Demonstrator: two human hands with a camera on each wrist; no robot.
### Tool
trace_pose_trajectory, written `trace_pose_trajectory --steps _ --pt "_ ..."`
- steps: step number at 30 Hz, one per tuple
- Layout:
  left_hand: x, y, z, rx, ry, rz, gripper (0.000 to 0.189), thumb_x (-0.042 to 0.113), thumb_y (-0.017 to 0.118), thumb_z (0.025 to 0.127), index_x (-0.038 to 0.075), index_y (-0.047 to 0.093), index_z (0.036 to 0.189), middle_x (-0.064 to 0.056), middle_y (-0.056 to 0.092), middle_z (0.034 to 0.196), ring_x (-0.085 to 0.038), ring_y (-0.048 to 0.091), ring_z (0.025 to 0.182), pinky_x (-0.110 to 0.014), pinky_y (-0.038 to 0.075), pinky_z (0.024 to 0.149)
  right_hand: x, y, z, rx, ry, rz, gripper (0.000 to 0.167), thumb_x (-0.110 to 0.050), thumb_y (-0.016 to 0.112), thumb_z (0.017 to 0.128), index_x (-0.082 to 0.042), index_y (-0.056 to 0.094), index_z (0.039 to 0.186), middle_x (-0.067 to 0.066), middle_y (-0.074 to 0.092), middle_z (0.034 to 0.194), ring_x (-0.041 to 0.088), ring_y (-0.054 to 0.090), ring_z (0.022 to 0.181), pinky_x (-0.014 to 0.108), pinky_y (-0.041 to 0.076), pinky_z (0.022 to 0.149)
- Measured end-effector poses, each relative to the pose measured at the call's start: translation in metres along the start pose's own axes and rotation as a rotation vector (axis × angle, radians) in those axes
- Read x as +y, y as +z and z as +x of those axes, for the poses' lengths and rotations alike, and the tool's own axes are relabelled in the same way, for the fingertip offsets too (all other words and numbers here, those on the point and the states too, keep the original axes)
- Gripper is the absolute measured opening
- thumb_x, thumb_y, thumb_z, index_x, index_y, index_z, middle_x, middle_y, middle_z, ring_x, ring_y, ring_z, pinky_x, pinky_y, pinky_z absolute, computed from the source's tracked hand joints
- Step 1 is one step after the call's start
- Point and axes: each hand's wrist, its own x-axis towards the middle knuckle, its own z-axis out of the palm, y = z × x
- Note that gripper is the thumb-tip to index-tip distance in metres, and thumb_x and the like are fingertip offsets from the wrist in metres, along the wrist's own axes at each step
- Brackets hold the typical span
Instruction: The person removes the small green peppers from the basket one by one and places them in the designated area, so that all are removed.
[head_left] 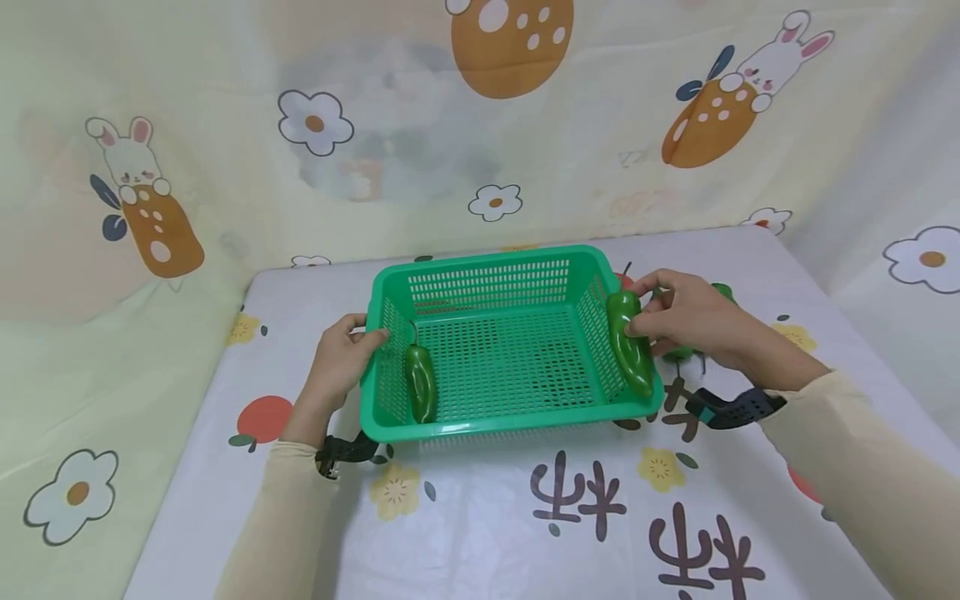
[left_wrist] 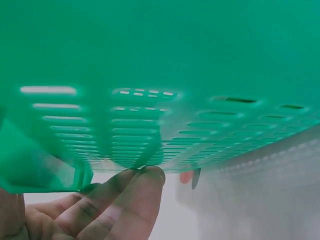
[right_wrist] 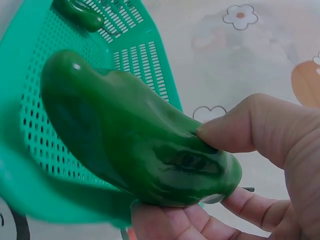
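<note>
My left hand [head_left: 339, 360] grips the left rim of a green plastic basket [head_left: 480, 427], thumb over the rim. In the left wrist view its fingers [left_wrist: 145, 195] press the slotted wall from outside. The basket's near side looks raised off the table. Between thumb and fingers, my right hand [head_left: 693, 321] holds a shiny green pepper [head_left: 628, 342] over the basket's right rim. The right wrist view shows this pepper [right_wrist: 135, 135] large, thumb on top and fingers below. Another green pepper [head_left: 421, 383] lies inside the basket along its left wall.
More green peppers [head_left: 678, 354] lie on the table beyond the basket's right end, partly behind my right hand. A bit of something red [head_left: 624, 283] with a dark stem shows there too. The patterned cloth [head_left: 487, 517] covers the table, and a printed curtain [head_left: 405, 125] hangs behind.
</note>
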Motion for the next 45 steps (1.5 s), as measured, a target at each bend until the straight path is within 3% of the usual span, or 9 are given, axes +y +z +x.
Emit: trace_pose_trajectory --steps 14,30,45 --pt "-0.001 -0.001 -0.002 0.008 0.014 0.007 0.046 0.021 0.057 0.103 -0.003 0.052 0.143 -0.026 0.072 0.115 -0.027 0.078 0.086 -0.033 0.067 0.07 0.034 -0.018 -0.021 0.042 -0.019 -0.025 0.066 -0.013 0.07 0.095 0.009 0.036 0.147 0.015 0.061 0.104 0.022 0.068 0.087 0.039 0.067 0.076" --pt "0.003 -0.003 -0.007 0.01 -0.002 -0.001 0.047 0.019 0.057 0.103 -0.004 0.051 0.144 -0.028 0.071 0.117 -0.025 0.077 0.086 -0.031 0.066 0.07 0.083 -0.019 -0.036 0.043 0.063 -0.034 0.068 -0.011 0.069 0.095 0.013 0.033 0.147 0.013 0.066 0.099 0.021 0.072 0.083 0.043 0.067 0.078" --pt "0.001 0.001 -0.005 0.009 0.022 -0.001 0.045 0.018 0.057 0.103 -0.004 0.052 0.143 -0.028 0.071 0.112 -0.022 0.077 0.082 -0.03 0.066 0.068 0.121 -0.017 -0.041 0.002 0.177 0.005 0.068 -0.015 0.071 0.095 0.01 0.034 0.146 0.015 0.063 0.106 0.022 0.071 0.087 0.043 0.067 0.081"
